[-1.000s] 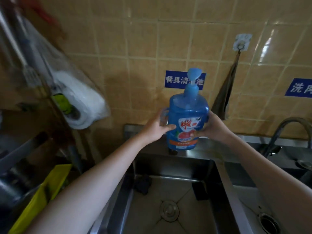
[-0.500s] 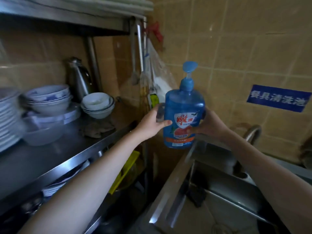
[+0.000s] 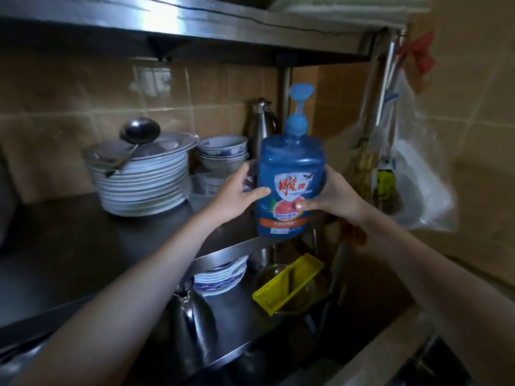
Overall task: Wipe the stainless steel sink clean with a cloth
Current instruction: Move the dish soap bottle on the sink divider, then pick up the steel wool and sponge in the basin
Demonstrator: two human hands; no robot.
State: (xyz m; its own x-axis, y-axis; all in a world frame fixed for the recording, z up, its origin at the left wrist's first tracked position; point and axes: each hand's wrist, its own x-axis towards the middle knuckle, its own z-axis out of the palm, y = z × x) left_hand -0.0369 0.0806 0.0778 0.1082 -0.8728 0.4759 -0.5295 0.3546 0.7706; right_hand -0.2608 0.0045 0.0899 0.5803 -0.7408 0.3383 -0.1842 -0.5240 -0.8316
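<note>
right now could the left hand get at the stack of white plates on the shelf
Probably yes, once freed: the left hand grips the blue soap bottle with the right hand, yet the plate stack sits nearby, its front unblocked.

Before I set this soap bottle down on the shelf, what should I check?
1. Grip: left hand and right hand both hold the soap bottle: ok.
2. Bottle upright, pump on top: ok.
3. Bare room on the shelf in front of the plates: ok.
4. Gap between the bottle and the bowls behind it: cannot tell.
5. Drips from the pump: cannot tell.
</note>
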